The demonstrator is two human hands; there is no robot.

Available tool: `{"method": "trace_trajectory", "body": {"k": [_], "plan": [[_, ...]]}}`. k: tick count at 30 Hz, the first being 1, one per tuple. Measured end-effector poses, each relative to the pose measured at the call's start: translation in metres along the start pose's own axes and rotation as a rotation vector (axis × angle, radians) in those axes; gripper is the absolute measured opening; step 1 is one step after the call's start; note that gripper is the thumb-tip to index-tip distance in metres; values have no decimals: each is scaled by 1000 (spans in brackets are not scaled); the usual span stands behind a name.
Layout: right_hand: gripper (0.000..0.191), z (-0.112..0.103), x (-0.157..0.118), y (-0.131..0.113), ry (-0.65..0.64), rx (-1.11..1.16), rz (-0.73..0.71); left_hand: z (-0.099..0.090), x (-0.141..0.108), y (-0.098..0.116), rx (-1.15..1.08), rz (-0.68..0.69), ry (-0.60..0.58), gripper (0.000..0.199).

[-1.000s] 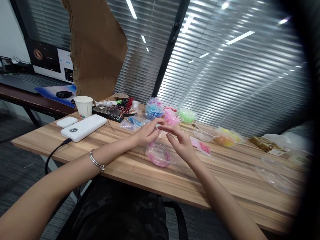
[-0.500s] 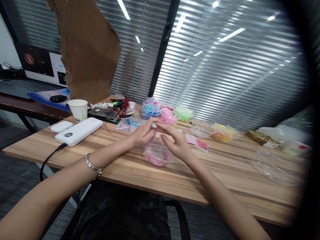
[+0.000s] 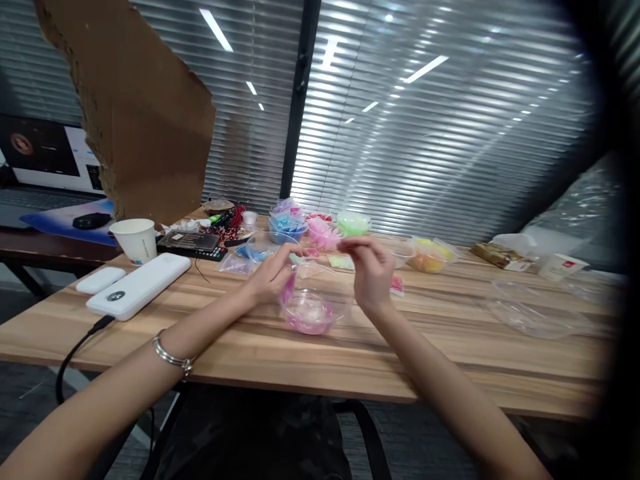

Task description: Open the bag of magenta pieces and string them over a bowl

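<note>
My left hand [image 3: 274,275] is closed on a small clear plastic bag [image 3: 289,288] with magenta contents, which hangs below its fingers at the left rim of a clear bowl. That bowl [image 3: 310,328], holding pink material, stands on the table between my hands. My right hand [image 3: 369,267] is raised to the right of the bowl, fingertips pinched together; whatever may be between them is too small to make out. Beyond the hands are bowls of blue packets [image 3: 287,230], pink packets [image 3: 324,233] and pale green packets [image 3: 354,223].
To the left are a white power bank [image 3: 143,285] with a black cable, a white case [image 3: 101,281] and a paper cup [image 3: 135,241]. A bowl with orange and yellow pieces [image 3: 429,257] stands at right, past which lie clear plastic lids [image 3: 530,310]. Cardboard [image 3: 150,120] stands behind.
My hands, close together over the bowl before, have moved apart. The right hand's fingers have drawn into a pinch. The camera view has turned slightly to the right.
</note>
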State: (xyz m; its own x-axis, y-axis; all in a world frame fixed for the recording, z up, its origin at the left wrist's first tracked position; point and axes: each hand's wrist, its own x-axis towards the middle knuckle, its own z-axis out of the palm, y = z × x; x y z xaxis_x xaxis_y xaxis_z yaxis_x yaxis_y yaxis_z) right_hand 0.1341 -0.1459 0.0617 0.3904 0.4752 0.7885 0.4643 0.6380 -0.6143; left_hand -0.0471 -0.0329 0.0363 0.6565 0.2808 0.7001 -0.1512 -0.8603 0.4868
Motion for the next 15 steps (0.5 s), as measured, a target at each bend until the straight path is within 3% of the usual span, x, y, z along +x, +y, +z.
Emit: {"method": "trace_trajectory", "body": {"k": [3,6,9,11,15], "plan": [[16,-29,31,21,222,15,44,-1,0,-1,28,-12,-27,38],[22,-69,60,45,287,-200,43,-1,0,-1,46,-27,-39,36],[38,-106,72,71,209,-703,-12,-2,1,1,52,-18,-59,34],[45,-126,68,90,151,-1063,32,-2,2,2,53,-17,-65,36],[50,-151,44,124,-94,-1334,248,-2,4,2,73,-15,-65,41]]}}
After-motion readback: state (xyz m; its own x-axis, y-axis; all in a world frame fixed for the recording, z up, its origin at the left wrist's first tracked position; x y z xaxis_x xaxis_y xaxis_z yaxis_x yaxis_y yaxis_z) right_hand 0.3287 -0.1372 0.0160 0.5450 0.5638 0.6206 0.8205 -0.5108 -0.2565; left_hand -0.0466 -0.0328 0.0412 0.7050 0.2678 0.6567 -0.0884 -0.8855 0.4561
